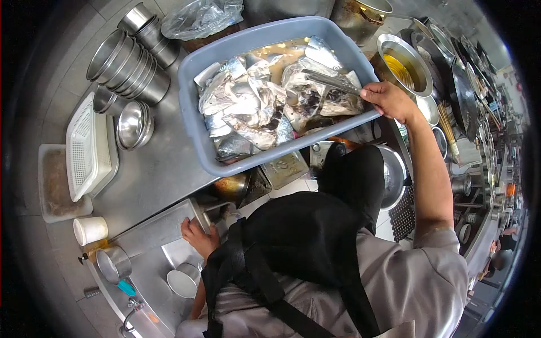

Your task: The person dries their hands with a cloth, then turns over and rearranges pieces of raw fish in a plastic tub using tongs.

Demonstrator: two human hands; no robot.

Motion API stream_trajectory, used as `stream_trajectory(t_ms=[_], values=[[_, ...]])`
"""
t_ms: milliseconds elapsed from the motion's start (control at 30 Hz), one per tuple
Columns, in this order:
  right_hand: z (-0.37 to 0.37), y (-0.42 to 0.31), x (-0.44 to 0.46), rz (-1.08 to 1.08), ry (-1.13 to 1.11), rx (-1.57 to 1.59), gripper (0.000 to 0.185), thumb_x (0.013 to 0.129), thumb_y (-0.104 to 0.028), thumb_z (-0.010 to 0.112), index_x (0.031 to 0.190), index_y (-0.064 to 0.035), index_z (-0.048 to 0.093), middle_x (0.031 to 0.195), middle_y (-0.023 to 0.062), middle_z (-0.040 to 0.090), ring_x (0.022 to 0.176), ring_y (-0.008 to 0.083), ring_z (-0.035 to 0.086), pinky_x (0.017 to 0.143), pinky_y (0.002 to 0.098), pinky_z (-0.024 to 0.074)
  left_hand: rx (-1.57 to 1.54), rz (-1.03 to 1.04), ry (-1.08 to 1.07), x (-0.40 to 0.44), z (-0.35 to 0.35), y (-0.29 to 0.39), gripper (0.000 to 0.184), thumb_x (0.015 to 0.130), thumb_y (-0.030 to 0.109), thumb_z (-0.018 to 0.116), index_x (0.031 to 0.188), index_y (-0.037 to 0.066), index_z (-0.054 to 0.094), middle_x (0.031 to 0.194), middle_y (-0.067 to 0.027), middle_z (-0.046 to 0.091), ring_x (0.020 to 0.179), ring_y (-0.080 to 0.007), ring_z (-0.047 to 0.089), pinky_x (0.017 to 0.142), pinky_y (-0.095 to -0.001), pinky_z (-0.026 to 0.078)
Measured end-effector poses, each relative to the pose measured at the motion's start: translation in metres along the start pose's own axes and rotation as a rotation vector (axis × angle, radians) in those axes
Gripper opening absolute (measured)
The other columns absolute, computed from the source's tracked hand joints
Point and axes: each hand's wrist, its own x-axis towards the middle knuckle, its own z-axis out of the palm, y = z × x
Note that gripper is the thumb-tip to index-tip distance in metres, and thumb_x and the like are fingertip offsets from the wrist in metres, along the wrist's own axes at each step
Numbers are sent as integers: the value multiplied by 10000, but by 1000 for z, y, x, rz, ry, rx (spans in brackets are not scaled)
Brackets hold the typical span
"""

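Observation:
A blue-grey plastic tub [197, 143] on the steel counter [155, 169] holds pieces of fish [242, 98] with silvery skin and some liquid. At the tub's right rim, my right hand [389, 100] is closed around the end of a metal utensil [332, 81], which looks like tongs and reaches in over the fish. Low on the left, my left hand [200, 236] lies with its fingers apart on a metal edge beside the sink area, away from the tub. Nothing shows in its grip.
Stacked steel containers [129, 67], metal bowls [135, 125] and white baskets [87, 149] stand left of the tub. To its right is a metal pot [404, 65] with yellow liquid, near woks [465, 96]. A steel pot [112, 263] sits at the lower left.

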Motion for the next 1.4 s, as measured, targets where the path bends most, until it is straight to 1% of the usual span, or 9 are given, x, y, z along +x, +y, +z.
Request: stream_trajectory(t_ms=[333,500,533,633,667,800,867,967,1400], values=[[9,6,13,-44,7,232,330,1014,-374,590,806,-117,590,540,-57,419,407,36,343,387,223,238,-15,0,17,0,3,-3,613,673,90,780,1236,49,540,1368,-243,425,1300,-463,381,1083,-559,322],[13,-8,16,-172,52,-22,306,1003,-352,610,887,-73,659,566,-61,420,493,39,356,472,241,283,-24,7,19,0,1,-2,606,671,88,780,1228,50,545,1369,-247,428,1297,-466,385,1083,-560,326],[5,-17,9,-100,62,16,325,948,-366,662,967,-47,722,640,-25,534,584,81,449,561,269,382,-16,7,20,0,1,-1,603,672,88,777,1228,51,545,1370,-248,428,1295,-466,387,1084,-558,325],[-11,-18,-3,-104,209,-126,330,947,-353,660,1035,-41,721,688,-6,585,624,104,487,622,268,427,-6,9,28,0,2,-2,599,675,87,771,1228,50,542,1370,-247,431,1295,-464,390,1084,-554,326],[-15,-2,2,-277,283,-235,351,932,-347,676,1071,-26,708,765,63,672,706,196,618,713,324,493,-4,11,33,-1,3,-2,598,676,86,768,1228,49,540,1368,-246,433,1296,-463,390,1084,-552,328],[-9,-8,-22,-329,343,-466,350,922,-322,694,1116,-31,684,785,133,668,758,255,653,745,370,501,1,8,35,0,0,2,587,678,85,761,1221,44,540,1361,-244,440,1294,-463,393,1080,-554,333],[-5,-9,-27,-324,413,-648,369,897,-323,707,1148,-53,689,856,210,685,838,360,683,765,422,512,-4,12,38,1,1,1,573,676,84,760,1205,33,548,1354,-246,446,1291,-465,396,1076,-556,337],[6,-25,-36,-306,376,-682,356,902,-312,693,1163,-70,686,902,222,692,906,408,665,782,460,513,21,-13,30,1,1,3,559,677,85,760,1194,25,555,1351,-249,447,1287,-466,400,1076,-555,338],[39,-37,-12,-336,351,-915,320,891,-311,678,1151,-123,681,906,179,709,878,383,679,789,486,531,10,-30,20,3,-5,12,543,696,84,762,1191,13,553,1354,-244,438,1299,-458,388,1084,-551,328]])
